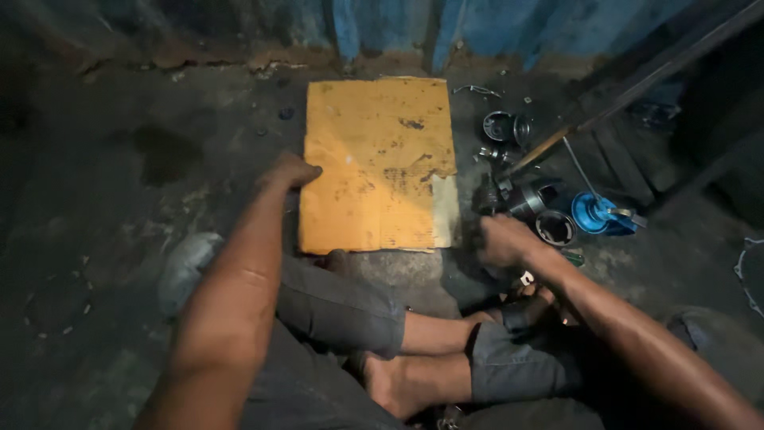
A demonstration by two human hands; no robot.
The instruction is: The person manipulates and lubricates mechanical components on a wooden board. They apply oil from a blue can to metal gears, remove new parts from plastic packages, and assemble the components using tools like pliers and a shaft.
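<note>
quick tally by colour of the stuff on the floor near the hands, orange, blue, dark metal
orange: 1, cardboard sheet, left hand on its edge
blue: 1, round part
dark metal: 3, ring, cylinder, cup-shaped part, right hand nearby
total: 5

right hand [503, 239] motion-blurred, its grip unclear, small metal parts [509, 151] too dim to identify

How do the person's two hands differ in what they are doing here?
The left hand rests closed on the left edge of the orange cardboard sheet; the right hand is off the sheet, blurred, by the metal parts. The left arm is straighter, the right bent. Both are bare.
</note>
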